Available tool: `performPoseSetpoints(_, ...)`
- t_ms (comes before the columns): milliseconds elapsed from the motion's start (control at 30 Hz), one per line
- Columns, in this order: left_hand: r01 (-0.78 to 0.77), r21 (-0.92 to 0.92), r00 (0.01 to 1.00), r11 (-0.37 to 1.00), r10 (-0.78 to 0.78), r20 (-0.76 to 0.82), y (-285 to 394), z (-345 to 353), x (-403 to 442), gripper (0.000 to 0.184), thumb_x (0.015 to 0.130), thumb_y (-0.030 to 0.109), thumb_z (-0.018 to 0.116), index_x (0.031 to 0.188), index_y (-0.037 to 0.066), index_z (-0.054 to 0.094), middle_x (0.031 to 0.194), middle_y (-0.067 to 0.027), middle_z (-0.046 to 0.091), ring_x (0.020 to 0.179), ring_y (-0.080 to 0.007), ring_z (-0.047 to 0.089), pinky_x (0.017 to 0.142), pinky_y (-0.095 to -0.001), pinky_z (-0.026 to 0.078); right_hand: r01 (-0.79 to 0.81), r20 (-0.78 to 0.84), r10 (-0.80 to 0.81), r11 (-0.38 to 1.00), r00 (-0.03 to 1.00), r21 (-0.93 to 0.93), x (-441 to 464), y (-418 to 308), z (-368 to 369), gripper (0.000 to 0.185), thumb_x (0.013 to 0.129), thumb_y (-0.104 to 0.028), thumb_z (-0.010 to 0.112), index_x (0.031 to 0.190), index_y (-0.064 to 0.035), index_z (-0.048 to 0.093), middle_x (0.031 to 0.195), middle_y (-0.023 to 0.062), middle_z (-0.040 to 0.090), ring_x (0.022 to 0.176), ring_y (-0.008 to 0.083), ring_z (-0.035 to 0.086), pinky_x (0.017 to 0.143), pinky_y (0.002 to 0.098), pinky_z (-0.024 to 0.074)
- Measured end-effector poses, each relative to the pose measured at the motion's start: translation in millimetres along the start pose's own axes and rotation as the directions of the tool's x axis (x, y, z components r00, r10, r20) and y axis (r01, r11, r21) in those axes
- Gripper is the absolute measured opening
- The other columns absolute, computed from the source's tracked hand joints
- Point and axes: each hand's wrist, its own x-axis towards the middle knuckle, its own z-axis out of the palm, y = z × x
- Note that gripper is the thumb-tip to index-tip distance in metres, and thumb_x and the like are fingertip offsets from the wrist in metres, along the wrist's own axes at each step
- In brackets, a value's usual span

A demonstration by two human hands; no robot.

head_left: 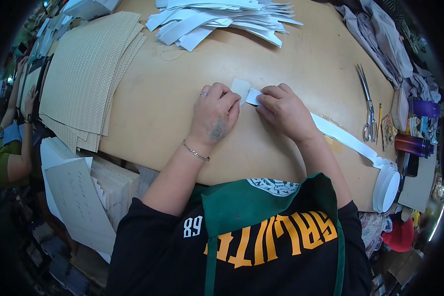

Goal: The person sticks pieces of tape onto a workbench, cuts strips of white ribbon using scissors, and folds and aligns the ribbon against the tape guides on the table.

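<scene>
My left hand (215, 112) is closed, its fingertips pinching the lower left edge of a small pale card piece (241, 87) on the table. Just to the right, my right hand (285, 109) has thumb and fingers closed on the end of a white strip (253, 96), which touches or lies very near the card. From beyond my right wrist a long white band (343, 134) runs across the table to a white roll (386, 189) at the right edge. Whether the band joins the strip in my fingers is hidden under my hand.
White strips (222, 17) are heaped at the back. Woven-pattern sheets (86, 74) are stacked at the left. Scissors (368, 106) and a pencil (380, 121) lie at the right, near a dark tumbler (413, 145). Another person's arm (22, 148) shows at far left.
</scene>
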Motion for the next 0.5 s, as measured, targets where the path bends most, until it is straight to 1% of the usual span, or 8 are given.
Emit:
performPoseSetpoints(100, -0.021, 0.045, 1.000, 0.999, 0.021, 0.003, 2.6, -0.3, 0.7, 0.011, 0.071, 0.003, 0.065, 0.082, 0.007, 0.064, 0.081, -0.0064, 0.054, 0.077, -0.0245, 0.052, 0.070, -0.0350, 0.044, 0.013, -0.001, -0.013, 1.000, 1.000, -0.024, 0.8, -0.8, 1.5, 0.015, 0.075, -0.011, 0.060, 0.089, -0.0058, 0.063, 0.087, 0.0063, 0.056, 0.083, 0.0247, 0.053, 0.073, 0.0351, 0.0488)
performPoseSetpoints(200, -0.044, 0.073, 0.998, 0.996, 0.041, 0.039, 5.6, 0.6, 0.3, 0.014, 0.071, 0.003, 0.065, 0.084, 0.008, 0.066, 0.081, -0.0053, 0.054, 0.076, -0.0232, 0.052, 0.068, -0.0339, 0.045, 0.026, 0.020, -0.025, 0.998, 0.999, -0.056, 0.4, 0.6, 1.9, 0.020, 0.075, -0.011, 0.059, 0.094, -0.0077, 0.063, 0.089, 0.0054, 0.056, 0.083, 0.0239, 0.053, 0.071, 0.0353, 0.0490)
performPoseSetpoints(300, -0.050, 0.099, 0.997, 0.994, 0.045, 0.059, 7.2, 0.2, 0.5, 0.016, 0.071, 0.004, 0.065, 0.086, 0.009, 0.067, 0.081, -0.0043, 0.054, 0.076, -0.0221, 0.051, 0.066, -0.0332, 0.045, 0.014, 0.027, -0.012, 0.997, 1.000, -0.070, -0.1, 0.0, 3.0, 0.021, 0.076, -0.012, 0.059, 0.096, -0.0079, 0.063, 0.090, 0.0049, 0.056, 0.084, 0.0236, 0.052, 0.072, 0.0345, 0.0489)
performPoseSetpoints(500, -0.076, 0.123, 0.996, 0.990, 0.069, 0.060, 7.9, 1.0, 0.5, 0.015, 0.073, 0.005, 0.066, 0.087, 0.010, 0.068, 0.081, -0.0037, 0.055, 0.076, -0.0223, 0.052, 0.067, -0.0337, 0.045, 0.008, 0.010, -0.008, 0.997, 1.000, -0.071, -1.2, -1.3, 3.6, 0.022, 0.076, -0.012, 0.060, 0.098, -0.0088, 0.063, 0.094, 0.0039, 0.057, 0.085, 0.0234, 0.052, 0.073, 0.0341, 0.0486)
